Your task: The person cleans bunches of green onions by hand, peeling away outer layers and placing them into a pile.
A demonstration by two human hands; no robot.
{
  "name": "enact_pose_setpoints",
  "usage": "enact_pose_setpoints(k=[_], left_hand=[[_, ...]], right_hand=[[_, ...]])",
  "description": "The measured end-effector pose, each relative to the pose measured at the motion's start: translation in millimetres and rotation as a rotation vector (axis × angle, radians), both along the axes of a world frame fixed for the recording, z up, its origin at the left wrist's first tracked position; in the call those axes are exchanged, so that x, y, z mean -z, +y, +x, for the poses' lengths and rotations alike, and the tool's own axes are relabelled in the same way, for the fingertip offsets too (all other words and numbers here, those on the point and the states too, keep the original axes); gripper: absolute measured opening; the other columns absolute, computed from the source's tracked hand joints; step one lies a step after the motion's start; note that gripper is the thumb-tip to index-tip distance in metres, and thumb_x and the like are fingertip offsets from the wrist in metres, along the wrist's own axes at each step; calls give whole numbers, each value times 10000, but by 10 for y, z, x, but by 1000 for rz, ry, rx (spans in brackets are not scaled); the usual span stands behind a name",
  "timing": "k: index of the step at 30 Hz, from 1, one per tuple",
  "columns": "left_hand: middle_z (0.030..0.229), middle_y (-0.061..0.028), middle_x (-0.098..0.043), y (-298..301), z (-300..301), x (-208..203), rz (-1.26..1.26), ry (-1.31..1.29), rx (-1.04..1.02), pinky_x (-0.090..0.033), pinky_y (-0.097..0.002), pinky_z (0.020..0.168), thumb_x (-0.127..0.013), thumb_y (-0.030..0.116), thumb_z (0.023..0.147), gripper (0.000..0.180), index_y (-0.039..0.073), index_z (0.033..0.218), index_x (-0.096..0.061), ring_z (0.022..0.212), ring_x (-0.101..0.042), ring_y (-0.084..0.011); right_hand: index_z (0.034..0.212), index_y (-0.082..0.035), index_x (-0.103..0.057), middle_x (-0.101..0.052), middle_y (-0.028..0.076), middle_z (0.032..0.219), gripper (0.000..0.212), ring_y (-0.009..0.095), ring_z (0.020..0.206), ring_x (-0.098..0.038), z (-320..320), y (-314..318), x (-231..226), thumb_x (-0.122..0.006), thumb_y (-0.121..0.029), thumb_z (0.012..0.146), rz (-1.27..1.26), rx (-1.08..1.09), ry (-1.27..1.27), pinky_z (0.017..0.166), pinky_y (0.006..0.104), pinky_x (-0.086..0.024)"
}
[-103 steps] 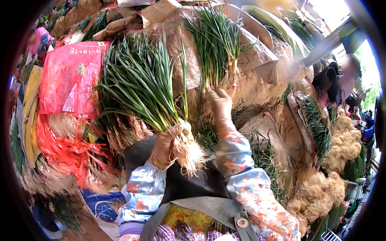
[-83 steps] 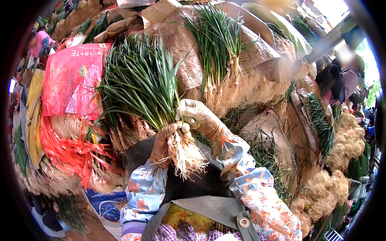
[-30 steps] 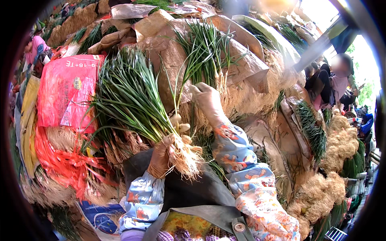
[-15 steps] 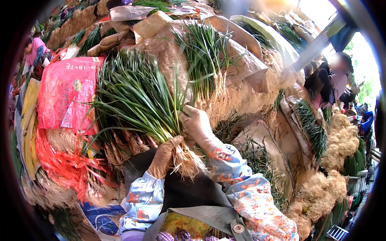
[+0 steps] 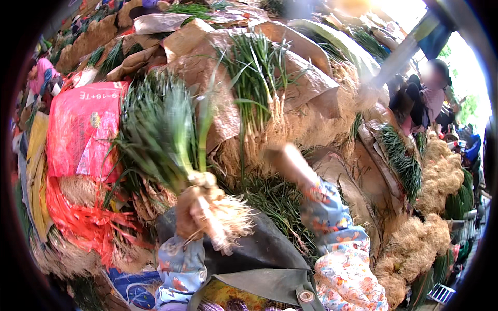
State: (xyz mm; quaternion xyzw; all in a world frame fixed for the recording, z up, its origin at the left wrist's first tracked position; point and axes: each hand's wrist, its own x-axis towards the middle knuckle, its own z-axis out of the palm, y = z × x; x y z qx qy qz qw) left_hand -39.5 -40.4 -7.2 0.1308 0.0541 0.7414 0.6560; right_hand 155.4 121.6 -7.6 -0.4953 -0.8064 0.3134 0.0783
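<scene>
My gloved left hand (image 5: 188,213) grips a bunch of scallions (image 5: 181,142) near its base. The green leaves point up and away, and the pale root ends (image 5: 228,220) hang out to the right over my lap; both are partly blurred. Off to the right, my gloved right hand (image 5: 290,163) is apart from the bunch and smeared by motion, so its fingers are unclear. It is nearest to a small upright group of scallions (image 5: 257,78) leaning on brown paper, with white stems and roots low down.
At left are a red plastic sack (image 5: 85,129) and more rooted bundles. Brown paper sheets (image 5: 228,62) lie over a rooted pile ahead. Loose green leaves (image 5: 272,199) cover the ground beside the dark apron (image 5: 254,246). Another person (image 5: 433,98) sits at far right, beyond root heaps (image 5: 415,249).
My right hand has left the bunch and moved right and slightly down. My left hand has shifted left and down with the scallions, whose leaves now stand more upright.
</scene>
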Motion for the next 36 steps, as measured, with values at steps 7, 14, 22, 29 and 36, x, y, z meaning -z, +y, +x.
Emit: enact_pose_setpoints(k=[7,14,22,29,36], left_hand=[[1107,-124,-550,197,-68,-72,-87,56,-142,-523,-396,744,-606,210,826,640,99,1351,-258,804,-582,-195],[979,-123,-614,158,-85,138,-463,251,-71,-543,-266,648,-571,85,822,295,-38,1081,-499,781,-619,-167],[693,-85,-608,226,95,233,-488,351,173,-493,-229,480,-570,122,834,256,-18,1044,-528,532,-578,-123],[633,-42,-593,139,8,158,-534,327,136,-427,-184,385,-581,137,837,224,-4,1010,-557,418,-511,-74],[582,-29,-572,149,45,225,-601,446,156,-433,-206,389,-595,134,811,160,1,900,-585,404,-512,-102]], right_hand=[[887,-96,-612,-629,139,831,322,315,828,-599,-482,1258,-373,-576,-397,779,527,286,-191,731,392,-460],[907,-44,-572,-655,54,803,187,103,525,-583,-623,472,-355,-558,-224,861,-656,116,957,457,230,-455],[931,-25,-612,-604,33,630,195,42,436,-475,-614,-117,68,-542,-200,884,-787,194,846,362,159,-322],[920,5,-615,-623,67,685,180,94,485,-535,-896,-228,18,-615,-154,834,-792,197,738,442,193,-447],[915,21,-593,-567,32,629,236,96,506,-537,-932,-137,106,-580,-208,859,-484,138,682,498,241,-484]])
